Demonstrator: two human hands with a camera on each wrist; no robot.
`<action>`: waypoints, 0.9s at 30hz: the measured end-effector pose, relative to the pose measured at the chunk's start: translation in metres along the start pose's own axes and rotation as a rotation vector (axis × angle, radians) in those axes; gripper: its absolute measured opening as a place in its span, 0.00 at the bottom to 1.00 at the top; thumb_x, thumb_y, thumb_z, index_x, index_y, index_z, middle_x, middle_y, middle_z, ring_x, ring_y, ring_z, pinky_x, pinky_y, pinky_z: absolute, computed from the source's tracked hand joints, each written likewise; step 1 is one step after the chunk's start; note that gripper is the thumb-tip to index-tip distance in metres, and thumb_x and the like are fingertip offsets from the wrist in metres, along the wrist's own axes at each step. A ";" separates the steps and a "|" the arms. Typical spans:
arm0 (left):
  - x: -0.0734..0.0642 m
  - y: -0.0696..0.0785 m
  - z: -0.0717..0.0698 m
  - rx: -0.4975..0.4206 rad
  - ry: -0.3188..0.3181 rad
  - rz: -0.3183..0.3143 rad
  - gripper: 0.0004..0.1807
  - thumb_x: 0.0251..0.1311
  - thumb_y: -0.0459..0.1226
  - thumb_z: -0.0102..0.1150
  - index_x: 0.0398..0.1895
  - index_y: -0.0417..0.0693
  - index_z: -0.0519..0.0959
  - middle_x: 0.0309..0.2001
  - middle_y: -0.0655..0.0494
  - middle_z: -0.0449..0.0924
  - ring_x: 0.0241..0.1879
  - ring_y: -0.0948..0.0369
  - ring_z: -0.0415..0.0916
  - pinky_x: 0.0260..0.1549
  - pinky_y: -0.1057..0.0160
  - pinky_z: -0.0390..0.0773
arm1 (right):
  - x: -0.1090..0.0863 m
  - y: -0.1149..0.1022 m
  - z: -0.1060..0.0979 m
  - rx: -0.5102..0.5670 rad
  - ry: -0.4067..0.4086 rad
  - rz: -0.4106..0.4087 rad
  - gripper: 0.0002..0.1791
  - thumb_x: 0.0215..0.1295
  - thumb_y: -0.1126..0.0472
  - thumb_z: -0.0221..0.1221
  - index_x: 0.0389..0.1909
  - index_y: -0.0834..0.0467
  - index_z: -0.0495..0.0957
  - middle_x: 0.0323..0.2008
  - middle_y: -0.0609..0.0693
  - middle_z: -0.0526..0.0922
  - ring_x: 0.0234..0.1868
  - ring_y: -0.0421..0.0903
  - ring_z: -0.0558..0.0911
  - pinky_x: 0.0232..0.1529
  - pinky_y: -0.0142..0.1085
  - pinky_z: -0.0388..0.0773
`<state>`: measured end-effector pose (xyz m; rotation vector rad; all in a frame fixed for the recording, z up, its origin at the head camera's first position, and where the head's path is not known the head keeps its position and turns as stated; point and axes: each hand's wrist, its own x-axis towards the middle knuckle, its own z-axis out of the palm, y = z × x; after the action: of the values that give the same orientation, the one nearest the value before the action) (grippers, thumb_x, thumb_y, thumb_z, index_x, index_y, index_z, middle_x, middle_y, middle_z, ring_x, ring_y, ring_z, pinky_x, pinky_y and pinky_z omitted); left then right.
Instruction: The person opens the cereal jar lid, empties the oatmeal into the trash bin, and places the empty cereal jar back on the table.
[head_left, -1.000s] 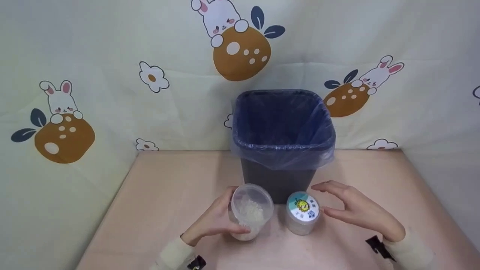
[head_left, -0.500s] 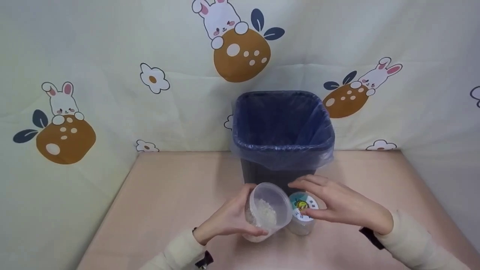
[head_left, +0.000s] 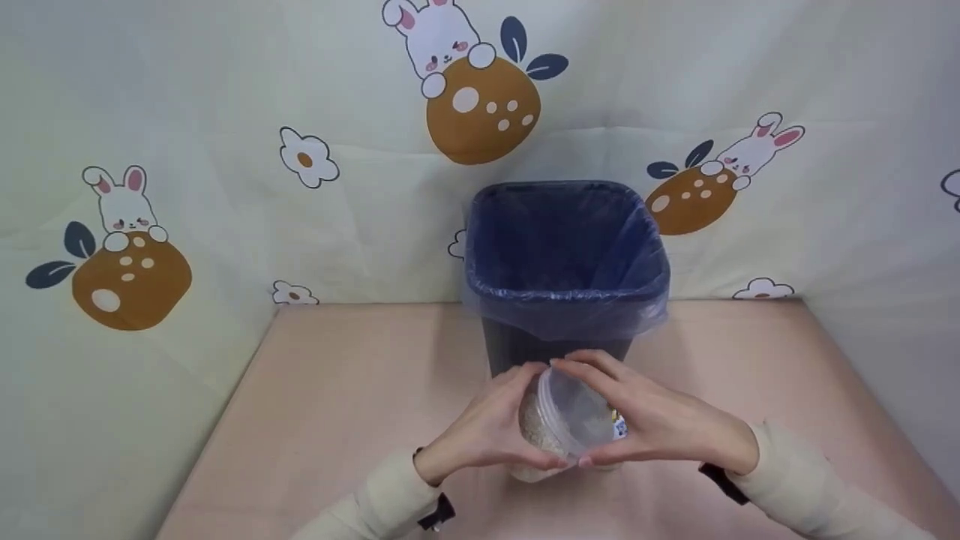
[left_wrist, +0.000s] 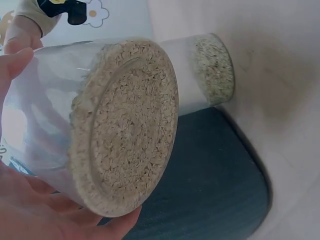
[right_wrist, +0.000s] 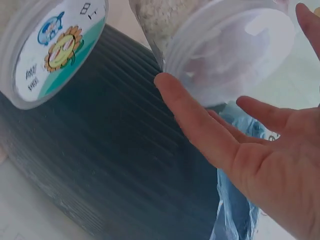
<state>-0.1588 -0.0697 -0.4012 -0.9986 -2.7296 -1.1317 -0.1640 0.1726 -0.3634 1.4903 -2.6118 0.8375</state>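
My left hand (head_left: 487,427) grips a clear plastic jar (left_wrist: 55,75) partly filled with pale, flaky grains (left_wrist: 132,125). The jar is tilted, its frosted, see-through lid (right_wrist: 235,50) facing right. Around that lid my right hand (head_left: 652,420) spreads fingers and thumb, with one fingertip right at the rim in the right wrist view. A second jar (left_wrist: 215,70) of grains stands behind. Its printed lid, with a sunflower picture (right_wrist: 62,50), is mostly hidden by the hands in the head view.
Just beyond the hands stands a dark ribbed trash bin (head_left: 517,341), lined with a bluish plastic bag (head_left: 566,311). The table (head_left: 360,375) has a pinkish top. A cloth printed with rabbits and flowers (head_left: 225,112) hangs at the back and sides.
My left hand has carried its jar to the right and tipped the lid toward my right hand. My right hand has moved left, away from beside the second jar to the held jar's lid.
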 end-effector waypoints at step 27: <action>-0.006 -0.012 0.013 -0.002 -0.006 0.123 0.57 0.30 0.54 0.80 0.67 0.45 0.63 0.57 0.53 0.74 0.53 0.62 0.72 0.52 0.60 0.72 | -0.007 0.005 0.013 0.014 0.043 -0.084 0.53 0.44 0.43 0.74 0.70 0.54 0.60 0.62 0.52 0.62 0.56 0.52 0.71 0.47 0.44 0.76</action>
<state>-0.1580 -0.0704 -0.4198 -1.1545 -2.6298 -1.1136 -0.1612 0.1741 -0.3791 1.5552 -2.4985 0.8717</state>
